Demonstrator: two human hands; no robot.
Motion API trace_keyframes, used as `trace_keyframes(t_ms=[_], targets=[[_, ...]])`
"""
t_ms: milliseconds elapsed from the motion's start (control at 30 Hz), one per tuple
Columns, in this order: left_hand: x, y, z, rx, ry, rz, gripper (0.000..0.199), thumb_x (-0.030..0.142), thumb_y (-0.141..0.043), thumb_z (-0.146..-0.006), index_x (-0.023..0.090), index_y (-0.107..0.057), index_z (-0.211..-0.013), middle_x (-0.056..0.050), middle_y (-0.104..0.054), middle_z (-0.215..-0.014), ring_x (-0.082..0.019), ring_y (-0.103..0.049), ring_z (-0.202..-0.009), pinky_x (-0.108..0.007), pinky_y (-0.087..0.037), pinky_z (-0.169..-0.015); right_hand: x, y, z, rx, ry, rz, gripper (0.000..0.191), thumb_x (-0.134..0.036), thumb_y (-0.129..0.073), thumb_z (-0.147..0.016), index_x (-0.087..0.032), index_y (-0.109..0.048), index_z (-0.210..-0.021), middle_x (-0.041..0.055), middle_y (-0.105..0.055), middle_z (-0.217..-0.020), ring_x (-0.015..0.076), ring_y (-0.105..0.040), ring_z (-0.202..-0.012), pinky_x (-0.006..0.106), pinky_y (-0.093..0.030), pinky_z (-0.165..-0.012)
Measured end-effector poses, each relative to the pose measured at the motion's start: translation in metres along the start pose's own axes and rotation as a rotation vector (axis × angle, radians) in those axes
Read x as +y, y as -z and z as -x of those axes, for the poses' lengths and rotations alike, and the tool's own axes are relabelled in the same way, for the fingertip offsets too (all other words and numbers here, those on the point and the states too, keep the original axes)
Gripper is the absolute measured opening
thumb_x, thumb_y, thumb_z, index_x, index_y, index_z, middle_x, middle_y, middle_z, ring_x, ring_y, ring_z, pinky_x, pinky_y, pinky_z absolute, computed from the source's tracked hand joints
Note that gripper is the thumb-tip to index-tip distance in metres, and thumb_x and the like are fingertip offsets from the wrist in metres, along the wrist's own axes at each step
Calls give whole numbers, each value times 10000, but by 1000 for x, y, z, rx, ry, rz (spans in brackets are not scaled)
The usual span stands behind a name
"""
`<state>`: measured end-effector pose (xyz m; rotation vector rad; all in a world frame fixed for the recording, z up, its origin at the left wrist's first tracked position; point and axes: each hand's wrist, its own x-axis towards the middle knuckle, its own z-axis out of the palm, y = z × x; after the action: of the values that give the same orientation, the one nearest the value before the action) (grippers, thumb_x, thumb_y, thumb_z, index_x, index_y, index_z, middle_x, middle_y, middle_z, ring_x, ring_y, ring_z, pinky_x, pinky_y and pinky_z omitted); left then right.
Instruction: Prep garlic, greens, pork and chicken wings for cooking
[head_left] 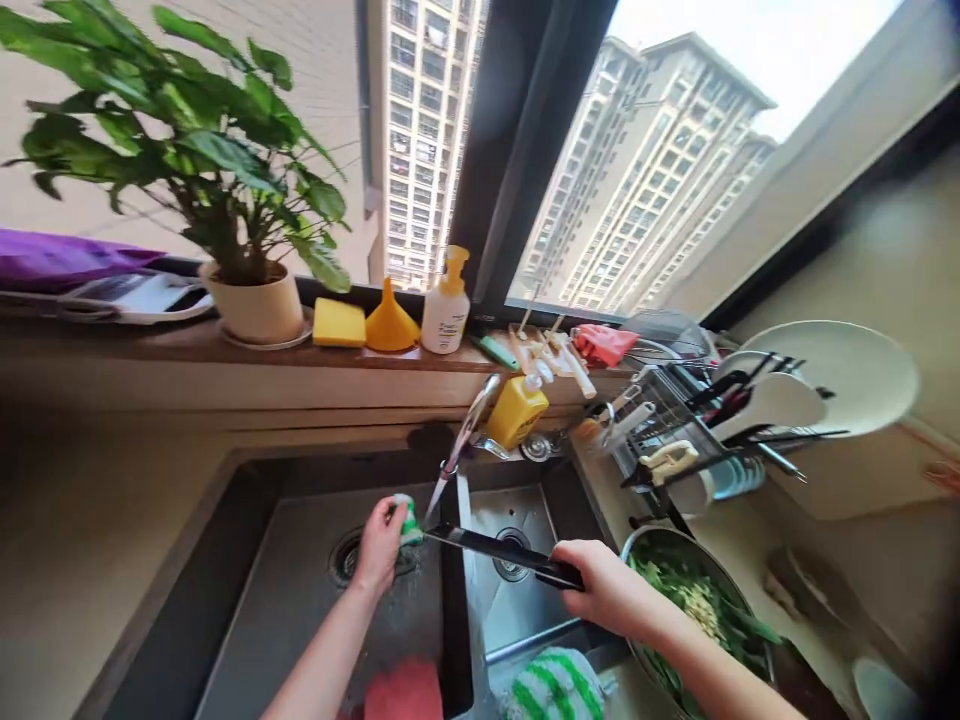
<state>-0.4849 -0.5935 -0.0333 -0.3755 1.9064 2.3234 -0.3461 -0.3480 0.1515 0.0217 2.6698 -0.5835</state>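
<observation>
- Green-and-white sponge (pixel 409 520): wet-looking and bunched up, just left of the faucet (pixel 466 425), its end touching the knife's tip.
- Your left hand (pixel 380 545): closed around the sponge, fingers curled over it, above the left bowl of the steel sink (pixel 172 620). Your forearm rises from the bottom edge toward the faucet.
- Pink cloth (pixel 403 690): below the faucet and to its left, at the near edge of the sink.
- Black kitchen knife (pixel 502 553): long, dark and flat, lying almost level below the faucet, its blade crossing the sink's divider, tip at the sponge.
- Striped green-and-white cloth (pixel 555 687): below the faucet and to its right, near your right forearm.
- Your right hand (pixel 607 590): right of the faucet, gripping the knife's handle in a closed fist, wrist angled in from the lower right.
- Steel bowl (pixel 660 535): right of the faucet, holding chopped greens, beside your right hand.
</observation>
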Motion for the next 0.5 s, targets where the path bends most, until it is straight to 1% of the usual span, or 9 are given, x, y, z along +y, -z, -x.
trace_keyframes(t_ms=[67, 133, 200, 233, 300, 333, 400, 467, 500], targets=[[2, -3, -4, -56, 49, 11, 502, 572, -725, -510, 163, -591, -769, 14, -600, -638, -118, -499, -539, -236, -425, -507, 3, 32, 29, 52, -49, 21, 92, -138, -526, -676, -191, -565, -740, -16, -591, -710, 124, -502, -647, 213, -325, -561], [4, -9, -6, -109, 59, -12, 523, 575, -762, -467, 151, -616, -737, 6, -608, -628, -119, -502, -552, -230, -417, -507, 6, 72, 61, 140, -111, 81, 81, -215, -502, -773, -202, -578, -797, -14, -593, -697, 128, -497, -622, 224, -325, -548], [7, -18, -6, -140, 31, -40, 528, 589, -765, -461, 147, -628, -717, 4, -604, -612, -119, -498, -546, -228, -407, -497, 8, 117, 95, 285, -165, 173, 170, -325, -476, -848, -221, -592, -918, -8, -619, -714, 139, -520, -610, 237, -345, -551], [9, -23, -5, -143, 13, -46, 534, 597, -764, -457, 148, -629, -711, 5, -600, -606, -118, -495, -538, -228, -402, -490, 8, 141, 110, 369, -186, 215, 222, -378, -479, -863, -232, -587, -991, -5, -636, -727, 144, -535, -604, 244, -360, -555], [14, -31, -6, -143, -4, -42, 551, 615, -760, -448, 150, -628, -714, 8, -596, -595, -115, -486, -518, -230, -394, -475, 7, 193, 134, 555, -260, 320, 285, -440, -517, -858, -242, -581, -1053, -11, -637, -669, 145, -534, -548, 254, -366, -536], [16, -35, -6, -144, -5, -41, 562, 622, -758, -444, 149, -630, -719, 9, -593, -588, -113, -480, -509, -229, -388, -468, 6, 220, 142, 633, -325, 363, 312, -458, -549, -846, -247, -588, -1073, -16, -637, -636, 143, -531, -513, 257, -362, -519], [20, -41, -7, -152, -10, -49, 583, 631, -762, -432, 146, -645, -734, 3, -603, -595, -119, -487, -514, -231, -386, -466, 0, 271, 148, 727, -444, 433, 371, -461, -601, -838, -239, -605, -1135, -3, -684, -672, 142, -589, -554, 259, -392, -562], [21, -45, -6, -161, -32, -56, 592, 640, -766, -422, 146, -662, -733, -6, -622, -623, -131, -513, -545, -238, -405, -487, -8, 317, 141, 777, -553, 633, 412, -474, -612, -834, -210, -644, -1149, 47, -731, -814, 163, -646, -708, 302, -412, -676], [21, -45, -5, -162, -44, -59, 590, 644, -766, -419, 147, -668, -721, -7, -625, -632, -135, -522, -559, -239, -410, -498, -12, 336, 134, 817, -567, 718, 438, -501, -625, -809, -187, -676, -1110, 81, -735, -921, 189, -656, -831, 337, -407, -732]])
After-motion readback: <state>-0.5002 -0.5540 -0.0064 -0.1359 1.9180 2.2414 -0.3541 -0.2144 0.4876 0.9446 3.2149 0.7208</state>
